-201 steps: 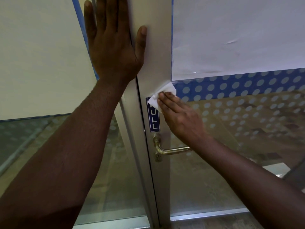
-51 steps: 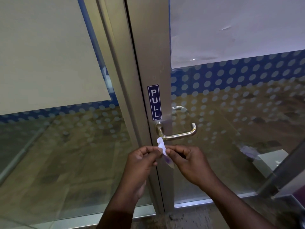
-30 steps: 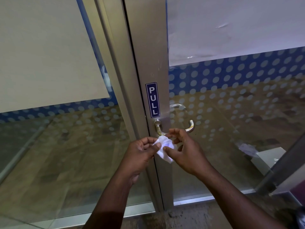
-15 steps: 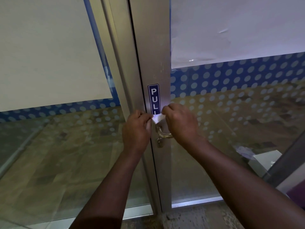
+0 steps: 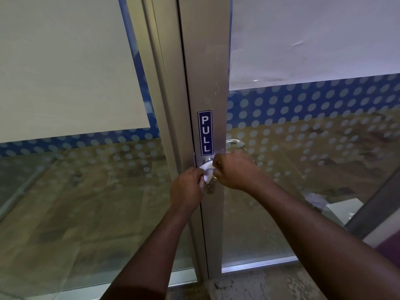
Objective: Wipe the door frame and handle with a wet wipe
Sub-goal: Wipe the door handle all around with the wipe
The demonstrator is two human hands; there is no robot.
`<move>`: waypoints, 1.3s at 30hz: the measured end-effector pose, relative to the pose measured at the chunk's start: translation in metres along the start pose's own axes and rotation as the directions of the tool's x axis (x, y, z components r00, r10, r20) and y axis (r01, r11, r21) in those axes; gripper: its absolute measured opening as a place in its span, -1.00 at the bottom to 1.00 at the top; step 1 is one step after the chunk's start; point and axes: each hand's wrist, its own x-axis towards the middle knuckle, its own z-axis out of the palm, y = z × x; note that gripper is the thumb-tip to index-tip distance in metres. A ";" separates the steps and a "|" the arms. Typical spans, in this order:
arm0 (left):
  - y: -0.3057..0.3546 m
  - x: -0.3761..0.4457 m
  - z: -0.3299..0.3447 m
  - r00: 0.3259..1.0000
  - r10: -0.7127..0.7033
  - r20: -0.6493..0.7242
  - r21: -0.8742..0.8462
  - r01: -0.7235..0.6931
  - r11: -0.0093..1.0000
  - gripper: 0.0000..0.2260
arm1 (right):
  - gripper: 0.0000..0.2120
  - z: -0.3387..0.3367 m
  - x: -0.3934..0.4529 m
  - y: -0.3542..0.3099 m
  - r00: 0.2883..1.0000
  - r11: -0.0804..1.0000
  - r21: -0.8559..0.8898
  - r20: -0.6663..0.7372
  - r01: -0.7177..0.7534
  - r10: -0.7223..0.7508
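A grey metal door frame (image 5: 205,61) runs down the middle, with a blue PULL sticker (image 5: 205,132) on it. Just below the sticker sits the metal door handle (image 5: 209,159), mostly hidden by my hands. A crumpled white wet wipe (image 5: 207,172) is wrapped around the handle's base. My left hand (image 5: 186,188) pinches the wipe's lower left end. My right hand (image 5: 232,171) grips its right end over the lever. A keyhole (image 5: 209,187) shows right below the wipe.
Glass panels flank the frame, with white sheets on their upper parts and a blue dotted band across. A second handle (image 5: 236,143) shows through the right glass. A white box (image 5: 339,210) lies behind the glass at the lower right. Rough floor runs along the bottom.
Both hands rose from below the handle with the wipe and now hold it around the handle's base. In the last half second they shifted slightly lower on it.
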 end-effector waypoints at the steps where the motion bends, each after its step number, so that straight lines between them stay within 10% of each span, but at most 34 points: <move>1: 0.000 0.001 0.000 1.000 -0.009 0.014 -0.015 0.009 1.000 -0.95 | -0.74 0.000 0.001 -0.002 1.000 1.000 0.008 -0.007 -0.019 0.019; 8: 0.000 0.001 -0.007 0.999 -0.040 -0.005 -0.111 0.039 0.993 -0.82 | -0.76 0.010 0.012 -0.028 0.981 0.959 -0.209 -0.036 -0.192 0.189; 20: 0.032 0.048 -0.094 0.888 0.033 -0.458 -0.156 -0.117 0.981 -0.89 | -0.86 0.035 0.013 -0.060 0.945 0.923 -0.204 -0.083 -0.326 0.315; 33: 0.072 0.143 -0.154 0.555 0.519 -0.649 0.442 -0.280 0.852 -0.77 | -0.84 0.039 0.010 -0.063 0.952 0.933 -0.193 -0.094 -0.304 0.291; 39: 0.075 0.162 -0.169 0.623 0.502 -0.600 0.522 -0.171 0.836 -0.63 | -0.75 0.044 -0.006 -0.061 0.996 0.938 -0.337 -0.070 -0.076 0.056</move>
